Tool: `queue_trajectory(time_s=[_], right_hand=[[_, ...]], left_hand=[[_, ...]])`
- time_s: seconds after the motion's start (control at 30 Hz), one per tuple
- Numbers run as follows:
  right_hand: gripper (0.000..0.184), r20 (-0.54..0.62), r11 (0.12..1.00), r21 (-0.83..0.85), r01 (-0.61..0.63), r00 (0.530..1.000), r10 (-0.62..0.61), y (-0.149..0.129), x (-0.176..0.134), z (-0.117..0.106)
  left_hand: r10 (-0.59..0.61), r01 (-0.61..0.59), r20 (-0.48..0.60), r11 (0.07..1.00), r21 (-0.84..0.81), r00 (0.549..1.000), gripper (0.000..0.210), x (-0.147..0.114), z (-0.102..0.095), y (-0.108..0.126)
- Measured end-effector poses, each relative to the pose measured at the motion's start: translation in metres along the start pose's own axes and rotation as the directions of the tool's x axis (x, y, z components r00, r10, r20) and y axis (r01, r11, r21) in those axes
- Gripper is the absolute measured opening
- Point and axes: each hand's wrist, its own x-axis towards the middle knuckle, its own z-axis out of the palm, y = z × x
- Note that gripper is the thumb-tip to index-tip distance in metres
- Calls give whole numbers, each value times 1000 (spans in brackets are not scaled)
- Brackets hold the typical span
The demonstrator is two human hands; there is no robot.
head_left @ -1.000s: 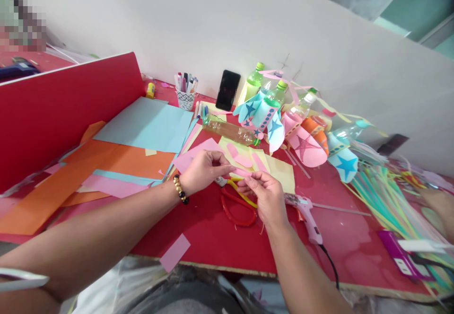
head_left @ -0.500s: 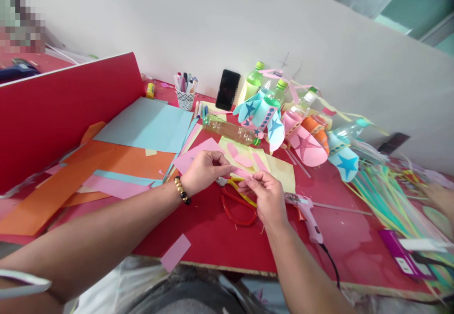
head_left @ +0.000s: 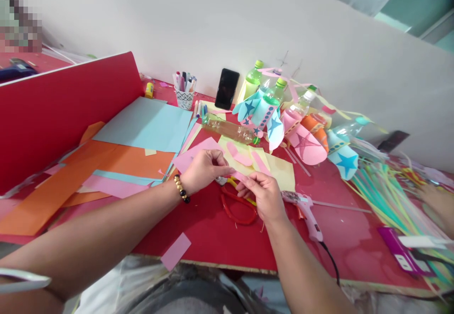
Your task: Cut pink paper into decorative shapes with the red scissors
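My left hand (head_left: 205, 169), with a beaded bracelet at the wrist, pinches one end of a small pink paper strip (head_left: 238, 176). At the strip's other end, the fingers of my right hand (head_left: 265, 194) are closed on it. Beneath the hands lie red-handled scissors (head_left: 239, 210) and something with yellow handles, partly covered. Pink rounded paper pieces (head_left: 260, 161) rest on pale yellow sheets (head_left: 283, 172) just beyond. A pink glue gun (head_left: 311, 217) lies right of my right hand.
Decorated bottle rockets (head_left: 271, 115) stand at the back right, near a phone (head_left: 227, 88) and a pen cup (head_left: 185, 98). A clear bottle (head_left: 229, 129) lies on its side. Blue sheets (head_left: 145, 122) and orange paper (head_left: 46, 191) cover the left. Another person's hand (head_left: 438, 200) is at far right.
My fingertips have come slightly closer together along the pink strip. At far right, the other person's hand has shifted a little. The objects on the table stay put.
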Motion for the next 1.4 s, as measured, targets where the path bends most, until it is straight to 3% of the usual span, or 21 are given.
queue_trajectory(time_s=[0.2,0.37,0.47,0.6,0.7,0.77,1.07,1.23,1.3,1.4], right_hand=[[21,14,999,-21,24,1000,-24,1,-2,0],[23,14,998,-53,35,999,-34,-1,-3,1],[24,11,989,-126,72,997,-71,0,-4,0],[23,47,958,-256,126,992,-118,0,-6,-2],[22,107,935,-312,167,984,-140,-2,-7,-1],[22,116,924,-333,185,981,-155,-4,-8,0],[28,82,938,-322,129,991,-108,-8,-7,-4],[28,194,984,-178,-8,980,43,-7,-5,-6],[26,195,992,-112,-50,978,72,-7,-4,-6],[23,64,999,5,-50,997,49,-6,-3,-4]], left_hand=[[-125,126,17,984,-129,992,35,1,-1,2],[-73,82,71,987,-135,995,35,3,-6,2],[-73,71,120,997,20,990,35,4,-10,4],[-16,-55,226,952,301,974,34,2,-11,5],[-80,-24,363,962,273,928,28,1,-10,3],[-116,14,396,968,252,911,25,1,-10,3],[-40,-70,333,948,312,942,21,3,-21,18],[-65,-50,343,947,317,937,19,3,-24,21],[-74,6,287,973,233,955,20,4,-23,17],[-139,150,184,988,-46,973,24,4,-16,10]])
